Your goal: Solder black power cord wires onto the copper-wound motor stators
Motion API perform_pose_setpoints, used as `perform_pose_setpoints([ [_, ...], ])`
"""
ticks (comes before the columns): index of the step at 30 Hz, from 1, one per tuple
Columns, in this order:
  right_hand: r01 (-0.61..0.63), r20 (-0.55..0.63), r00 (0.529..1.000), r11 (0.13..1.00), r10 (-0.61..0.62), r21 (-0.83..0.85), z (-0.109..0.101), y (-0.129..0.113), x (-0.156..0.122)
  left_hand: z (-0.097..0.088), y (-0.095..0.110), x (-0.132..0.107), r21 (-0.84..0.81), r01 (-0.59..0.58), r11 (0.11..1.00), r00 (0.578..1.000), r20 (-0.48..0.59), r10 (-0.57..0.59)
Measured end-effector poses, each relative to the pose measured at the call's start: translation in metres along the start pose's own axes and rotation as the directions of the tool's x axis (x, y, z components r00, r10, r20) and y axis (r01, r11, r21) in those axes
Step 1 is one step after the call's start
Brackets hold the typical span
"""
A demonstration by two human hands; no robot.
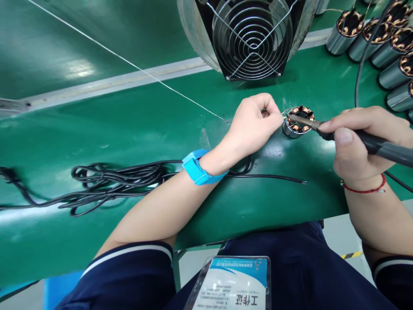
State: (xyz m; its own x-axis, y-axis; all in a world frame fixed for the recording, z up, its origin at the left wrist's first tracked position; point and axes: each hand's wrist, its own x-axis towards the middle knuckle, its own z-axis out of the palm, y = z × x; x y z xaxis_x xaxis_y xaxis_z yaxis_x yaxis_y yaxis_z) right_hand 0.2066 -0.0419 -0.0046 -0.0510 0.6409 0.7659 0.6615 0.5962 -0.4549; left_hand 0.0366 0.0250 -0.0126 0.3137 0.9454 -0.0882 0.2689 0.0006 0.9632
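My right hand [364, 142] is wrapped round the black handle of a soldering iron [387, 148]. The iron's metal tip reaches over the near-left rim of a motor stator [298, 122] with copper windings, which stands upright on the bench. Just left of the stator, my left hand [256, 122] is pinched closed at thin leads by the rim. A thin pale solder wire [142, 69] runs from the upper left into this hand. Its end is hidden by the fingers. Whether the iron tip touches a lead is too small to tell.
A fan [253, 41] with a wire guard stands behind the stator. More stators [345, 32] are grouped at the upper right, with a dark cord hanging before them. A coiled black cable [119, 176] lies left on the green bench [145, 112], passing under my left forearm.
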Motion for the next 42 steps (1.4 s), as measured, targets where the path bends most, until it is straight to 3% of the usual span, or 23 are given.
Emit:
perform_pose_setpoints([
  [7, -0.061, -0.069, 0.996, 0.998, 0.061, 0.000, 0.001, -0.001, -0.001, 0.000, 0.003, -0.001, -0.006, 0.013, 1.000, 1.000, 0.014, -0.013],
  [15, -0.089, 0.092, 0.992, 0.996, 0.088, 0.010, 0.002, -0.002, 0.004, -0.001, 0.002, 0.000, -0.012, -0.001, 1.000, 1.000, 0.012, 0.001],
  [21, -0.167, 0.079, 0.984, 0.977, 0.158, 0.130, 0.009, 0.001, 0.000, -0.001, 0.002, -0.001, -0.014, 0.007, 1.000, 1.000, 0.004, -0.007],
  [24, -0.271, 0.118, 0.960, 0.948, 0.254, 0.168, 0.012, 0.001, -0.002, -0.001, 0.001, -0.001, -0.023, 0.002, 1.000, 1.000, 0.008, -0.002],
  [27, -0.348, 0.160, 0.930, 0.932, 0.330, 0.103, 0.012, -0.001, -0.001, -0.001, 0.000, -0.001, -0.038, 0.006, 0.999, 1.000, 0.004, -0.006],
  [34, -0.300, 0.281, 0.917, 0.954, 0.285, 0.013, 0.016, 0.004, -0.003, -0.001, -0.001, 0.001, -0.013, -0.022, 1.000, 1.000, -0.010, 0.022],
  [42, -0.317, 0.237, 0.920, 0.948, 0.312, -0.017, 0.026, 0.006, -0.011, -0.002, -0.001, -0.001, -0.050, -0.038, 0.998, 0.998, 0.051, 0.041],
])
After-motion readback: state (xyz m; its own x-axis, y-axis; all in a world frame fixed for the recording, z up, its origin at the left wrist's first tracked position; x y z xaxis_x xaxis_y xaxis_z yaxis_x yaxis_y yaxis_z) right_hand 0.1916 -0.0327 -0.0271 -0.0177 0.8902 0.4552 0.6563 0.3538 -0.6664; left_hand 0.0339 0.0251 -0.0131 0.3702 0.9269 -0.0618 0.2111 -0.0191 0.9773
